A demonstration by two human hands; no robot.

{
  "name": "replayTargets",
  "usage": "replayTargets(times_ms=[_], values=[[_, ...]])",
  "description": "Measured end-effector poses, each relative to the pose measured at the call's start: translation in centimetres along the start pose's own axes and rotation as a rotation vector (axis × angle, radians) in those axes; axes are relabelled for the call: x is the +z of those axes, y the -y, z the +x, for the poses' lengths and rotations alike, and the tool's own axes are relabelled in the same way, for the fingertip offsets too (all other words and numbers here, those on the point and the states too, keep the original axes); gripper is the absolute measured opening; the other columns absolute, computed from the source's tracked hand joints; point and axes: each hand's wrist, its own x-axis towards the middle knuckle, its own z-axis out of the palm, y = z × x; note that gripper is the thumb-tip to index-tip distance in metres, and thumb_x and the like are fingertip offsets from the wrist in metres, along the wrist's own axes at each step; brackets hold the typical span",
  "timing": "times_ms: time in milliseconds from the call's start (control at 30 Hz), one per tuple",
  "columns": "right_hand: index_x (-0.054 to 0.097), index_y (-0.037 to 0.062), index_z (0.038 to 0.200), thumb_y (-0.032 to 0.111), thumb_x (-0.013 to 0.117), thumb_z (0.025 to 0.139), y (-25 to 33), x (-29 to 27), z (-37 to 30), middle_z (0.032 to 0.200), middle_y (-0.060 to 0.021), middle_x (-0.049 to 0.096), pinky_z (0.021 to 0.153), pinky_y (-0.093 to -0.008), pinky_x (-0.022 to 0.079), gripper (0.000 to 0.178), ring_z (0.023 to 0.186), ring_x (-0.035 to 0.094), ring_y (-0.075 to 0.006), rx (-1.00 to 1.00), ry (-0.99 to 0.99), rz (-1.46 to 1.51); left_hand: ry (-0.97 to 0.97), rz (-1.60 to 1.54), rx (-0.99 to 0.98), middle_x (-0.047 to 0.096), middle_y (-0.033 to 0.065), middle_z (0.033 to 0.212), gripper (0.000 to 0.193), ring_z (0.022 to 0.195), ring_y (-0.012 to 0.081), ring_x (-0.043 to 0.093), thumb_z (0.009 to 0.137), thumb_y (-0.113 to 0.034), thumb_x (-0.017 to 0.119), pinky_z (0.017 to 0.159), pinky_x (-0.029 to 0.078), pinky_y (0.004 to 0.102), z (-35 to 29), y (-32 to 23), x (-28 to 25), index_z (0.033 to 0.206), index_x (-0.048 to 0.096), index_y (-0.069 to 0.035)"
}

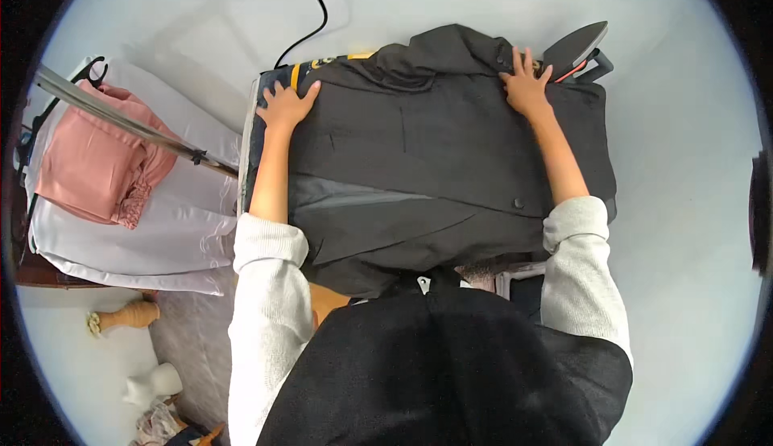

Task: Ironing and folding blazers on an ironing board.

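Mostly flat, a dark jacket (459, 136) lies across the surface (257, 140), with a few folds near its far edge. The left hand (288, 108) is spread wide at the jacket's left edge, and the right hand (529, 90) is spread wide on it near the far right side. An iron (576, 45) is just beside the right hand. Off left, pink clothing (101, 156) is next to white cloth (161, 245).
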Motion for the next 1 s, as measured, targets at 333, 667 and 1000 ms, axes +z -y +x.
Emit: replayTargets(times_ms=[333, 667, 1000], values=[[0.069, 0.0256, 0.101, 0.034, 0.068, 0.075, -2.5, 1.8, 0.9, 0.149, -0.0058, 0.019, 0.095, -0.0731, 0.009, 0.027, 0.138, 0.009, -0.0321, -0.151, -0.105, 0.196, -0.647, -0.261, 0.171, 0.033, 0.0073, 0.143, 0.049, 0.132, 0.0412, 0.020, 0.076, -0.050, 0.062, 0.092, 0.013, 0.0705, -0.8, 0.2, 0.4, 0.107, 0.059, -0.013], [0.071, 0.0152, 0.078, 0.026, 0.069, 0.075, 2.3, 1.7, 4.5, 0.142, -0.0035, 0.035, 0.089, -0.0728, 0.017, 0.011, 0.132, 0.025, -0.0355, -0.061, -0.598, 0.355, -0.758, 0.058, 0.084, 0.030, 0.0089, 0.144, 0.052, 0.133, 0.0425, 0.016, 0.080, -0.059, 0.053, 0.088, 0.013, 0.0736, 2.6, 4.4, -1.3, 0.108, 0.062, -0.016], [0.067, 0.0202, 0.099, 0.019, 0.064, 0.078, 0.7, 3.0, 0.9, 0.144, -0.0105, 0.029, 0.093, -0.0678, 0.019, 0.022, 0.133, 0.024, -0.0336, -0.064, -0.682, 0.398, -0.350, 0.258, 0.013, 0.022, 0.0176, 0.145, 0.059, 0.133, 0.0445, 0.014, 0.074, -0.047, 0.067, 0.090, 0.015, 0.0758, 0.7, 1.9, -0.8, 0.122, 0.050, -0.015]])
